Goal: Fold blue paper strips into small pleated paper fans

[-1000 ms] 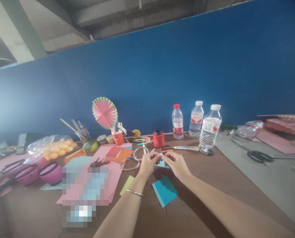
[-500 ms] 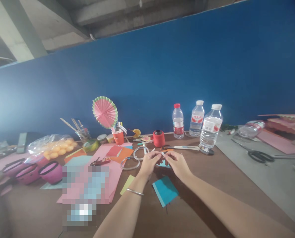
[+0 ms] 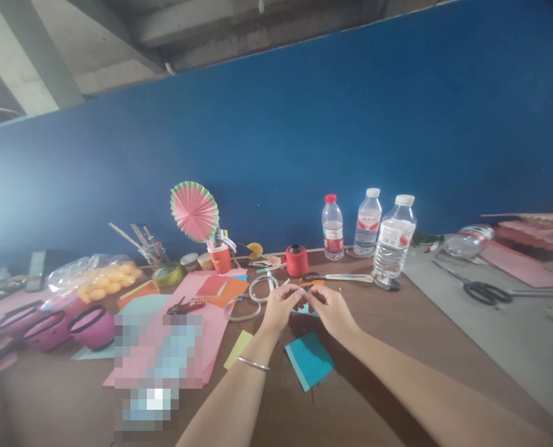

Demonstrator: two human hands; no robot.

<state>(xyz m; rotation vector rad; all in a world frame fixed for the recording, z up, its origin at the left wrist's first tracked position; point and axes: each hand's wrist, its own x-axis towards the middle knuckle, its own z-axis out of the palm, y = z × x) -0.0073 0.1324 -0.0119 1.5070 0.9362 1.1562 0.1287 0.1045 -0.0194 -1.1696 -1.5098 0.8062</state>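
Note:
My left hand (image 3: 280,307) and my right hand (image 3: 331,308) meet over the brown table (image 3: 388,347), fingertips pinched together on a small teal piece of paper (image 3: 305,308). What exactly sits between the fingertips is too small to make out. A silver bangle (image 3: 252,364) is on my left wrist. A folded teal paper (image 3: 308,359) lies flat just below my hands, and a yellow strip (image 3: 238,347) lies to its left.
Pink sheets (image 3: 202,323), orange paper (image 3: 227,290), a red cup (image 3: 220,257) with a pink paper fan (image 3: 195,211), a red thread spool (image 3: 296,260), three water bottles (image 3: 392,239), a white cord loop (image 3: 252,295), purple baskets (image 3: 92,324), and black scissors (image 3: 485,292) on a grey mat.
My two hands have drawn closer together, the fingertips now touching over the small teal paper. The view has shifted very slightly.

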